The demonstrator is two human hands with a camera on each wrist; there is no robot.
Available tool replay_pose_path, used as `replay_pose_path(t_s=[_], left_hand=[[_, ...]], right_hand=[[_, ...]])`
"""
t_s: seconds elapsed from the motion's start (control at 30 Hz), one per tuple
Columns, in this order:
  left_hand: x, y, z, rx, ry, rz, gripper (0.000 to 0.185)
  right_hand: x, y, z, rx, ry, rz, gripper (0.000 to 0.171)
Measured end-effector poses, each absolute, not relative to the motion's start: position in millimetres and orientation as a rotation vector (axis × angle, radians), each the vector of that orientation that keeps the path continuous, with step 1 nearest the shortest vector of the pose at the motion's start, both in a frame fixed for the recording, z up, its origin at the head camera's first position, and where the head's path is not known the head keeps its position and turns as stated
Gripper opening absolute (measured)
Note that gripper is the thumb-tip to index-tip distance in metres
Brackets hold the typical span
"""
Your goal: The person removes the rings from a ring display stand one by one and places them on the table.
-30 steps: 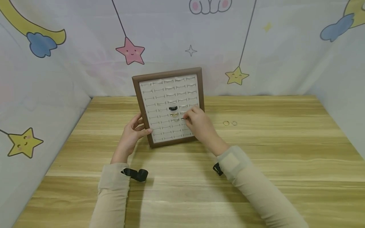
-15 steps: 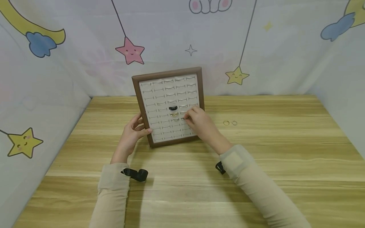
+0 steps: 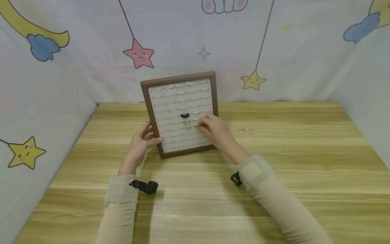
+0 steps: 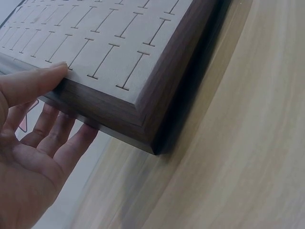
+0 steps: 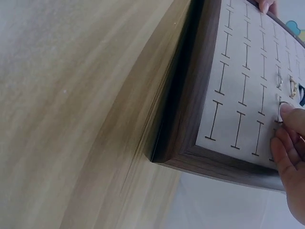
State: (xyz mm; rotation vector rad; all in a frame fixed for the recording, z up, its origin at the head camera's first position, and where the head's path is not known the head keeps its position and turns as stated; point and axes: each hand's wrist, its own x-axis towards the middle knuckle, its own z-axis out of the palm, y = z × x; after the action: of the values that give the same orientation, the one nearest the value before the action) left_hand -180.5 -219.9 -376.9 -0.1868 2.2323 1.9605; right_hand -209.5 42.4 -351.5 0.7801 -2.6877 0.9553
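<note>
**Ring display board propped on table, both hands on it**

Right hand (image 3: 214, 130): fingertips pinched together against the pale slotted face of the ring display board (image 3: 179, 115), right of centre. Right wrist view shows the fingertips (image 5: 290, 119) holding a thin silvery ring (image 5: 281, 110) at a slot; grip closed on the ring. Whether the ring is seated in the slot cannot be told.

Left hand (image 3: 141, 142): at the board's 8 o'clock corner. Left wrist view shows the thumb (image 4: 33, 83) lying over the front edge of the brown frame and the fingers (image 4: 62, 138) behind the frame, so the grip clasps the frame edge.

Board: brown wooden frame, pale insert with rows of slots, standing tilted back on its lower edge, at the middle of the table (image 3: 304, 162). Near the insert's centre, a short column: black ring (image 3: 184, 116) on top, gold ring (image 3: 186, 122) just below, and a smaller ring below that, too small to make out. These lie just at 9 o'clock of the right hand's fingertips.

Outward: two thin loose rings (image 3: 245, 131) lie side by side on the table at 3 o'clock of the board, apart from the right hand. Both forearms wear beige sleeves (image 3: 122, 203) with black straps at the wrists. Behind the table at 12 o'clock hangs a pale backdrop (image 3: 274, 51) printed with stars, clouds and moons.
</note>
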Motion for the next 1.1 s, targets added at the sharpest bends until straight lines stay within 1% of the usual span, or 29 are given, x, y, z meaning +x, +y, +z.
replay_pose_path(t_s=[0.27, 0.4, 0.6, 0.8, 0.97, 1.1], left_hand=[[-180.0, -219.6, -375.8, -0.185, 2.236, 1.957, 0.081], [-179.9, -219.4, -375.7, -0.183, 2.238, 1.956, 0.081], [-180.3, -219.3, -376.1, -0.173, 2.242, 1.956, 0.081], [-181.0, -219.3, -377.0, -0.177, 2.243, 1.956, 0.081], [-180.0, -219.5, -376.5, -0.172, 2.226, 1.961, 0.082], [-179.9, -219.7, -376.0, -0.172, 2.219, 1.964, 0.083]], right_hand=[[-212.6, 48.0, -348.8, 0.783, -2.708, 1.147, 0.008], [-214.5, 53.0, -348.5, 0.737, -2.713, 1.272, 0.009], [-221.8, 70.4, -345.0, 0.476, -2.656, 1.547, 0.016], [-232.4, 100.5, -344.5, 0.249, -2.559, 1.768, 0.029], [-239.8, 128.4, -351.9, 0.114, -2.539, 1.785, 0.034], [-243.3, 149.7, -359.3, -0.038, -2.632, 1.684, 0.036]])
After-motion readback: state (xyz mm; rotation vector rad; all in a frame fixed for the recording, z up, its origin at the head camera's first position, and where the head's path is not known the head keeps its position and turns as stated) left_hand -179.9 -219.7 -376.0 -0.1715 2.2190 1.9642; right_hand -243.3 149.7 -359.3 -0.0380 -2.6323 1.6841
